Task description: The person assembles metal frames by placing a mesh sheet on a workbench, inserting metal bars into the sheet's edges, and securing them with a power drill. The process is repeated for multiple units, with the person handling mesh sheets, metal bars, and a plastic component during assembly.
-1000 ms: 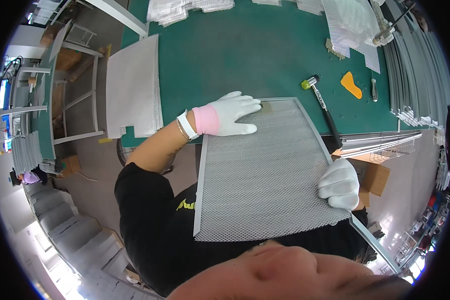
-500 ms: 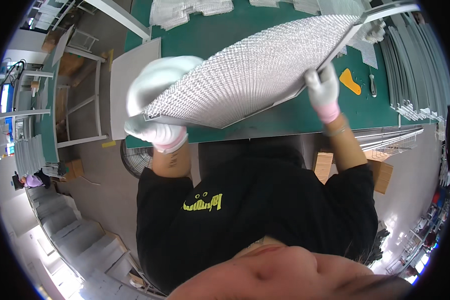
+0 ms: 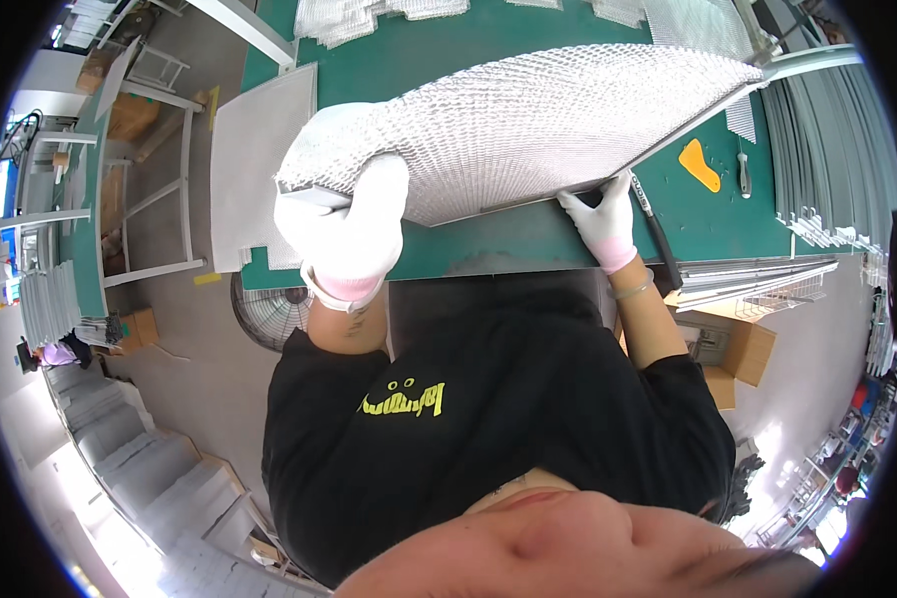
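A silver mesh panel (image 3: 558, 125) with a thin metal frame along its edge is held up, tilted, over the green table. My left hand (image 3: 354, 224), in a white glove with a pink cuff, is closed on its left corner, with the thumb lying across the mesh. White bulky material (image 3: 334, 130) shows behind that corner; I cannot tell what it is. At the lower frame edge, my gloved right hand (image 3: 605, 221) grips with thumb and fingers on it. Beside this hand lies a long tool with a black grip (image 3: 660, 239), sticking over the table's near edge.
The green table (image 3: 468, 261) carries a yellow flat piece (image 3: 700, 165) and a screwdriver (image 3: 745, 173) at the right. Long metal strips (image 3: 827, 149) are stacked beyond. A pale sheet (image 3: 259, 169) lies left; mesh sheets (image 3: 359, 18) lie at the back. Below stands an open cardboard box (image 3: 747, 349).
The panel has shifted right and turned slightly. My left thumb has come over its face. My right hand has moved left and down along the frame, and the black-gripped tool has come into view.
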Motion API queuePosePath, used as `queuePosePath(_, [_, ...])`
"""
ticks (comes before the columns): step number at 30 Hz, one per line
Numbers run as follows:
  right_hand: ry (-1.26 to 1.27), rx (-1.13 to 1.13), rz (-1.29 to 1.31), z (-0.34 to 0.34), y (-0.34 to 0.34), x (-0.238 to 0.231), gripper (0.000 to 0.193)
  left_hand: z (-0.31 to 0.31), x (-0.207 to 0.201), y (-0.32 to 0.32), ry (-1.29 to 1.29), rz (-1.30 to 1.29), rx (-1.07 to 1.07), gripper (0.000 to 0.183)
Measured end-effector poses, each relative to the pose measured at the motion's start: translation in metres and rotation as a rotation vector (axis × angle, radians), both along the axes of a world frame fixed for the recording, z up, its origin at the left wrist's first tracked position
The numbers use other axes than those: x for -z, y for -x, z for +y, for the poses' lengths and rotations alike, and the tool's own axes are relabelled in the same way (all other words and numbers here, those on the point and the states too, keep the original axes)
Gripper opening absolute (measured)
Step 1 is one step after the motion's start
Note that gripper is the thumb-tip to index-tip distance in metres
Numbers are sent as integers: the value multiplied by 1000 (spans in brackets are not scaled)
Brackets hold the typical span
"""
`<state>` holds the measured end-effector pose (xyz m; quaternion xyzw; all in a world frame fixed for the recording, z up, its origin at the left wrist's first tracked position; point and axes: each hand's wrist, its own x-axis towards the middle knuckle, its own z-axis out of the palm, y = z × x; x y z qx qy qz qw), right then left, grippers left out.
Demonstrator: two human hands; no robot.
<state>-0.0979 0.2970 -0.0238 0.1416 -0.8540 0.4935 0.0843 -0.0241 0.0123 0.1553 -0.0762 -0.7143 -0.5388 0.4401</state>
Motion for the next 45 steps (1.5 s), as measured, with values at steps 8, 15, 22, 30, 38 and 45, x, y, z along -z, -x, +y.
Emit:
queuePosePath(8, [631,-319,129,14,26,-167,33,2,-3,-4,78,191,320,19])
queuePosePath(15, [713,-624,360,24,10,-182,57,-5,-20,-20,494,151,802,15])
queuePosePath(22, [712,-1081,576,48,-14,-161,18,5,47,-49,551,-204,936,28])
queuePosePath(30, [665,-895,648,55,-39,-148,17,-12,100,-14,804,-613,818,41])
queuePosePath(38, [618,-964,610,68,-43,-143,17,-17,112,-7,829,-558,851,43])
queuePosePath(45, [619,-1083,558,72,-37,-140,17,-13,108,-8,853,-523,791,42])
